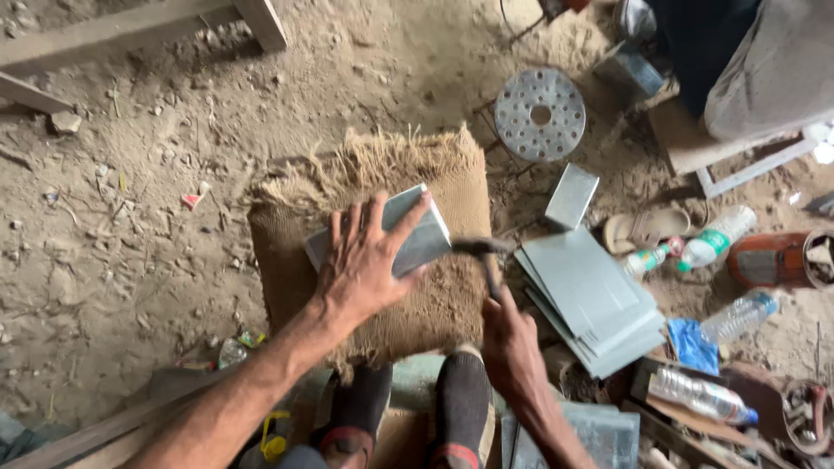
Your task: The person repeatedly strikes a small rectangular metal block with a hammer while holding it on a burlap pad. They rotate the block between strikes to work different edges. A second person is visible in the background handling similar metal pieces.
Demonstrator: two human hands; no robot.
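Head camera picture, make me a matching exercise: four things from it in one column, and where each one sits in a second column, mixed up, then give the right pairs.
Things:
1. folded metal sheet
2. hammer
3. round perforated metal disc
4. stack of flat grey sheets

Places:
A. on the dirt beyond the burlap pad, far side
B. pressed on the burlap pad under the left hand
C. on the ground right of the pad, beside plastic bottles
D. gripped in the right hand, head at the folded sheet's edge

Pairs: 1-B, 2-D, 3-A, 4-C
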